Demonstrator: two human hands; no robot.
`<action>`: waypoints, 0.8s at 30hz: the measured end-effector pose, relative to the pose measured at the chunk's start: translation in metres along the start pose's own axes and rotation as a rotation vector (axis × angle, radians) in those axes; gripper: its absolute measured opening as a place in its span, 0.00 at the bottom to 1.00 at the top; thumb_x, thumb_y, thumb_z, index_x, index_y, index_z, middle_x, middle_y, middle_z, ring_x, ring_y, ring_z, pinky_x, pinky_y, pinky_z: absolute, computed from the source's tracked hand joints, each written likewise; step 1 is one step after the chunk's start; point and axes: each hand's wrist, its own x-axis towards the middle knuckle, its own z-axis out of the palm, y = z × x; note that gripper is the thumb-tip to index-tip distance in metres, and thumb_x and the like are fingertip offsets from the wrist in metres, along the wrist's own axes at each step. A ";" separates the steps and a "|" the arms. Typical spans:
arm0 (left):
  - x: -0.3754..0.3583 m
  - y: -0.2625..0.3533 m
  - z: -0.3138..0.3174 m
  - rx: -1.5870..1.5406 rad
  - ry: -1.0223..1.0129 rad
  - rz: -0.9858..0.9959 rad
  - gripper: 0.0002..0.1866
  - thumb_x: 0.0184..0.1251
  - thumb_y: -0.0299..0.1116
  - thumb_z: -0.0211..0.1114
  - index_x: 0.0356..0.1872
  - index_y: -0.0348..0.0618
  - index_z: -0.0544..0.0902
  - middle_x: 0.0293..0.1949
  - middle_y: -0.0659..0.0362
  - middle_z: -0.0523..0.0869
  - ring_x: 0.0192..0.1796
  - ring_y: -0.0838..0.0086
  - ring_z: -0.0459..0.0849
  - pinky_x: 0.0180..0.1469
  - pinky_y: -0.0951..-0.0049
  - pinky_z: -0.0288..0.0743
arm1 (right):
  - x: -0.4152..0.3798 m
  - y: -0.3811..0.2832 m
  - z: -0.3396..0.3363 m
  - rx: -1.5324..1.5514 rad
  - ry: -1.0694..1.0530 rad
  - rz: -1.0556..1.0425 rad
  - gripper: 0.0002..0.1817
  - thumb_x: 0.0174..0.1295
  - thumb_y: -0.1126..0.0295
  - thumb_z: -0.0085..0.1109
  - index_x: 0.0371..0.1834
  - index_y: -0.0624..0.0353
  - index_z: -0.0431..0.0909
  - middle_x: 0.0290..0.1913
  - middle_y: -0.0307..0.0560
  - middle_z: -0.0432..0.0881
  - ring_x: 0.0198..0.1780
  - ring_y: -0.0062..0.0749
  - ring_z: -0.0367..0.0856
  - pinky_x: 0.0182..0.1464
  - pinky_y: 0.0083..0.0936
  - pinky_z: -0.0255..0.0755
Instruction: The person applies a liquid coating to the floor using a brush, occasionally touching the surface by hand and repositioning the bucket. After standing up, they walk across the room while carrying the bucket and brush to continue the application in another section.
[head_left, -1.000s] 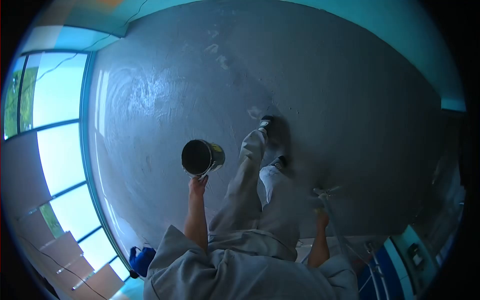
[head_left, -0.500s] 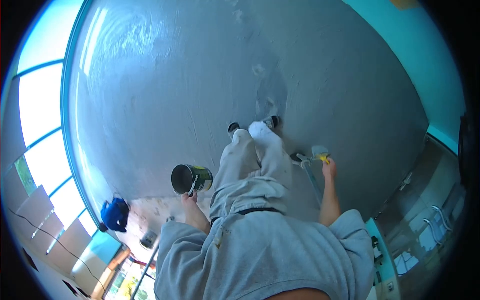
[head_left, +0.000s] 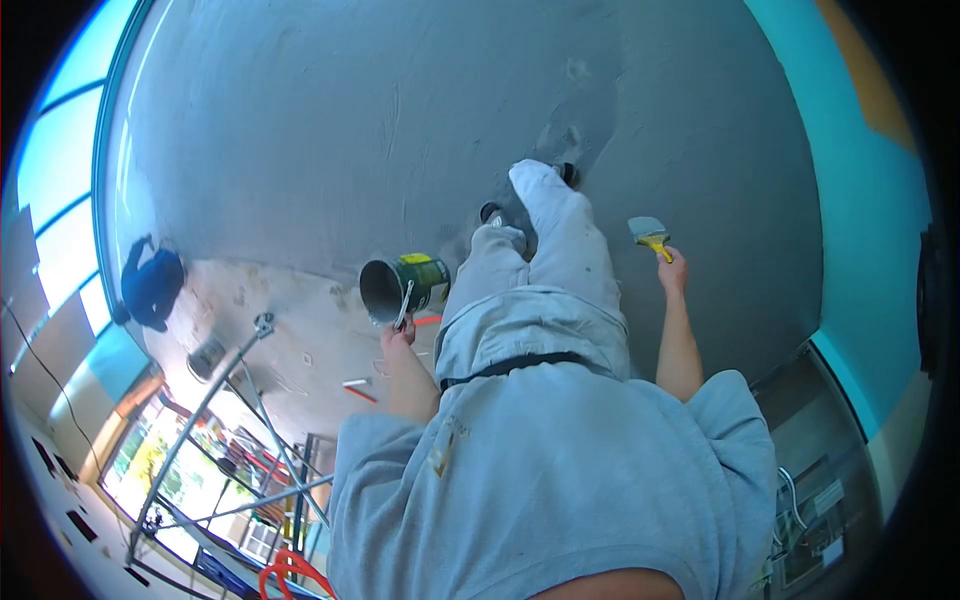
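My left hand (head_left: 398,334) is closed round the wire handle of a dark green bucket (head_left: 428,276) with a yellow patch on its side. The bucket hangs tilted, its dark mouth facing left, beside my left leg; its contents are hard to make out. Out to the right, my right hand (head_left: 673,268) grips a putty knife (head_left: 654,238) by its yellow handle. Its wide grey blade points up and left, held above the smooth grey floor (head_left: 720,150). My feet, in dark shoes, stand on that floor, one ahead of the other.
A person in dark blue (head_left: 153,286) crouches at the left, near another bucket (head_left: 206,358). A metal scaffold frame (head_left: 200,415) stands at lower left, with orange tubing (head_left: 290,568) nearby. A red-and-white tool (head_left: 359,390) lies on the paler floor. Turquoise wall (head_left: 845,230) runs along the right.
My view has shifted and my legs have stepped. The metal pole and dark object near the putty knife have left view; more scaffold shows at lower left. Both hands keep their holds.
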 end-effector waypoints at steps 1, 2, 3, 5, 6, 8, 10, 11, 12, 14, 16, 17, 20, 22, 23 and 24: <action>0.010 0.000 -0.011 -0.013 -0.020 -0.026 0.14 0.70 0.25 0.44 0.49 0.31 0.76 0.46 0.45 0.83 0.42 0.53 0.84 0.42 0.62 0.86 | -0.007 0.004 0.003 -0.016 0.000 -0.015 0.20 0.62 0.63 0.63 0.57 0.55 0.79 0.52 0.53 0.84 0.56 0.46 0.81 0.57 0.35 0.73; 0.019 0.000 -0.019 -0.016 -0.041 -0.053 0.13 0.70 0.24 0.45 0.48 0.30 0.76 0.45 0.45 0.83 0.40 0.53 0.84 0.42 0.61 0.86 | -0.014 0.007 0.004 -0.029 0.004 -0.030 0.20 0.62 0.63 0.63 0.57 0.55 0.79 0.52 0.53 0.84 0.55 0.46 0.81 0.57 0.35 0.73; 0.030 0.004 -0.027 -0.004 -0.052 -0.063 0.13 0.69 0.24 0.45 0.47 0.30 0.76 0.45 0.45 0.83 0.40 0.53 0.84 0.42 0.61 0.86 | -0.021 0.008 0.006 -0.040 0.010 -0.042 0.20 0.62 0.63 0.63 0.57 0.54 0.80 0.52 0.53 0.84 0.55 0.46 0.81 0.57 0.35 0.73; 0.045 -0.004 -0.030 0.021 -0.057 -0.080 0.12 0.69 0.24 0.46 0.46 0.30 0.76 0.45 0.44 0.83 0.40 0.52 0.85 0.42 0.60 0.86 | -0.021 -0.002 -0.005 -0.062 0.040 -0.028 0.19 0.62 0.63 0.63 0.57 0.54 0.80 0.52 0.53 0.84 0.55 0.46 0.81 0.57 0.35 0.73; 0.027 -0.017 -0.030 0.012 -0.018 0.111 0.14 0.71 0.26 0.46 0.50 0.25 0.73 0.48 0.40 0.80 0.46 0.49 0.83 0.42 0.62 0.86 | -0.030 0.000 -0.007 -0.072 0.056 -0.019 0.19 0.62 0.63 0.63 0.57 0.53 0.80 0.52 0.53 0.84 0.55 0.46 0.82 0.56 0.35 0.73; 0.037 -0.015 -0.041 0.005 0.000 0.111 0.14 0.71 0.26 0.46 0.49 0.26 0.74 0.47 0.42 0.81 0.46 0.50 0.83 0.42 0.61 0.86 | -0.039 0.005 -0.008 -0.101 0.097 -0.006 0.19 0.63 0.63 0.62 0.56 0.53 0.80 0.52 0.52 0.84 0.55 0.45 0.82 0.56 0.35 0.74; 0.036 -0.014 -0.047 0.000 0.051 0.058 0.13 0.72 0.26 0.45 0.48 0.27 0.74 0.45 0.46 0.82 0.45 0.52 0.83 0.44 0.57 0.86 | -0.045 0.014 -0.009 -0.110 0.128 0.014 0.19 0.63 0.63 0.62 0.56 0.53 0.80 0.53 0.52 0.84 0.54 0.45 0.82 0.56 0.35 0.74; 0.034 -0.017 -0.052 -0.021 0.047 0.090 0.13 0.72 0.26 0.45 0.47 0.28 0.75 0.44 0.47 0.82 0.45 0.53 0.83 0.44 0.57 0.86 | -0.045 0.019 -0.011 -0.110 0.134 0.028 0.19 0.63 0.63 0.62 0.56 0.53 0.80 0.53 0.52 0.84 0.55 0.45 0.82 0.56 0.35 0.74; 0.033 -0.023 -0.067 -0.045 0.039 0.125 0.12 0.72 0.26 0.45 0.46 0.28 0.75 0.43 0.47 0.82 0.44 0.54 0.84 0.45 0.56 0.86 | -0.049 0.033 -0.018 -0.105 0.139 0.036 0.18 0.63 0.63 0.62 0.56 0.53 0.80 0.53 0.52 0.84 0.55 0.45 0.82 0.56 0.34 0.74; 0.032 -0.025 -0.083 -0.078 0.022 0.152 0.12 0.72 0.25 0.45 0.45 0.29 0.76 0.41 0.48 0.83 0.43 0.56 0.84 0.46 0.55 0.85 | -0.048 0.044 -0.027 -0.139 0.136 0.035 0.18 0.63 0.63 0.62 0.56 0.53 0.80 0.53 0.51 0.84 0.55 0.45 0.82 0.56 0.34 0.74; 0.038 -0.021 -0.100 -0.094 -0.003 0.140 0.12 0.71 0.25 0.46 0.43 0.29 0.76 0.38 0.49 0.83 0.40 0.57 0.84 0.47 0.54 0.85 | -0.049 0.052 -0.032 -0.162 0.137 0.037 0.19 0.63 0.62 0.62 0.56 0.53 0.80 0.53 0.51 0.84 0.55 0.44 0.82 0.57 0.34 0.74; 0.042 -0.018 -0.108 -0.102 -0.007 0.112 0.12 0.69 0.24 0.46 0.43 0.30 0.77 0.38 0.48 0.84 0.39 0.56 0.85 0.47 0.53 0.85 | -0.048 0.055 -0.033 -0.167 0.143 0.037 0.19 0.62 0.62 0.63 0.56 0.53 0.80 0.53 0.50 0.84 0.55 0.44 0.82 0.57 0.34 0.74; 0.042 -0.011 -0.129 -0.151 -0.021 0.061 0.13 0.65 0.22 0.45 0.43 0.32 0.79 0.38 0.46 0.84 0.37 0.54 0.86 0.47 0.52 0.85 | -0.047 0.050 -0.034 -0.195 0.131 0.031 0.19 0.61 0.61 0.64 0.56 0.52 0.81 0.53 0.51 0.84 0.55 0.44 0.82 0.57 0.35 0.73; 0.038 -0.015 -0.140 -0.217 -0.029 0.067 0.14 0.65 0.22 0.44 0.43 0.30 0.78 0.38 0.46 0.84 0.38 0.53 0.86 0.48 0.51 0.85 | -0.037 0.044 -0.035 -0.213 0.105 0.009 0.20 0.60 0.60 0.64 0.55 0.51 0.81 0.53 0.51 0.84 0.55 0.45 0.82 0.57 0.35 0.73; 0.037 -0.016 -0.145 -0.237 -0.043 0.056 0.14 0.65 0.22 0.44 0.43 0.30 0.78 0.38 0.46 0.84 0.38 0.53 0.86 0.49 0.50 0.84 | -0.032 0.040 -0.033 -0.221 0.086 -0.011 0.20 0.60 0.60 0.64 0.55 0.51 0.81 0.53 0.52 0.84 0.55 0.45 0.82 0.57 0.35 0.73; 0.035 -0.016 -0.151 -0.261 -0.055 0.046 0.14 0.66 0.22 0.44 0.44 0.29 0.78 0.39 0.45 0.84 0.38 0.52 0.86 0.50 0.49 0.84 | -0.025 0.041 -0.030 -0.232 0.066 -0.032 0.20 0.60 0.60 0.64 0.55 0.51 0.81 0.53 0.52 0.84 0.55 0.45 0.82 0.57 0.36 0.73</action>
